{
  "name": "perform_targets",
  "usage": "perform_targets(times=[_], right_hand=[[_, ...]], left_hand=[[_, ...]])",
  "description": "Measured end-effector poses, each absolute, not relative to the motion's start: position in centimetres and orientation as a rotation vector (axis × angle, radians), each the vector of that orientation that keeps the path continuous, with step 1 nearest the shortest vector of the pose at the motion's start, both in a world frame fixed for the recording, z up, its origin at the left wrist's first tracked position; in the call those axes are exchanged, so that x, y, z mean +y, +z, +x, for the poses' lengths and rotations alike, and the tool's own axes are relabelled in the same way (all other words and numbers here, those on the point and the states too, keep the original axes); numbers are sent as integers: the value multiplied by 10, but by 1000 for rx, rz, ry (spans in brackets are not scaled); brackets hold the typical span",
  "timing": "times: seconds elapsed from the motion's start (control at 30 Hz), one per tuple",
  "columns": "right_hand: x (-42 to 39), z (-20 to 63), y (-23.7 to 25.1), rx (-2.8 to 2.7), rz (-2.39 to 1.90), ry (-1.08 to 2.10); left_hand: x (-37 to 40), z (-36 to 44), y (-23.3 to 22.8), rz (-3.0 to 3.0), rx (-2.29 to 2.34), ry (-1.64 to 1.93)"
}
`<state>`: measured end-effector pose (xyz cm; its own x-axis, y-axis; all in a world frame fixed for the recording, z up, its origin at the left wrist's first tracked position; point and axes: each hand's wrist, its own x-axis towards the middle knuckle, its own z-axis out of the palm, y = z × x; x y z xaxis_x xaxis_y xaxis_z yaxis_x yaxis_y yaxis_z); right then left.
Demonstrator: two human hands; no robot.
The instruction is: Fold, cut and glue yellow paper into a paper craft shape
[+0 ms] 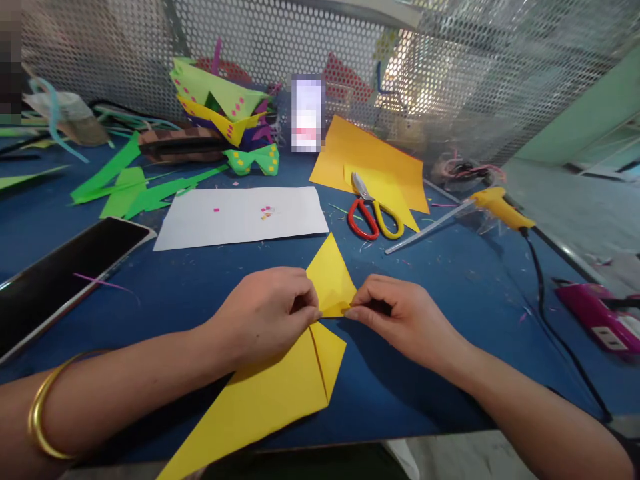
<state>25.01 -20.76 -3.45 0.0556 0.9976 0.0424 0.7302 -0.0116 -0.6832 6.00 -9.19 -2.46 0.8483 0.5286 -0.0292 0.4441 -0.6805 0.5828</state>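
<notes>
A yellow sheet of paper (280,390) with folds in it lies at the front of the blue table, one end reaching past the near edge. Its upper part forms a small triangle (331,277) pointing away from me. My left hand (273,310) pinches the paper at the triangle's lower left, thumb against curled fingers. At the lower right corner, my right hand (395,310) pinches the paper between thumb and fingertips. Behind the hands lie scissors (369,207) with one red and one yellow handle, their blades resting on yellow paper.
White paper (240,217) with pink bits lies behind my left hand. A dark tablet-like slab (65,273) is at left. To the right are a yellow glue gun (503,207) and magenta power strip (597,313). Green strips, folded paper boats (220,100) and orange paper (370,150) sit farther back.
</notes>
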Motion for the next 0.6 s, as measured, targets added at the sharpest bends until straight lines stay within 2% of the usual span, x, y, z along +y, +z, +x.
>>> perform_targets(times=[0.27, 0.6], right_hand=[[-205, 240, -36, -1807, -1982, 465], [-207, 236, -32, -1796, -2042, 464]], left_hand=[[-92, 57, -26, 2425, 711, 203], [-96, 62, -22, 2509, 739, 151]])
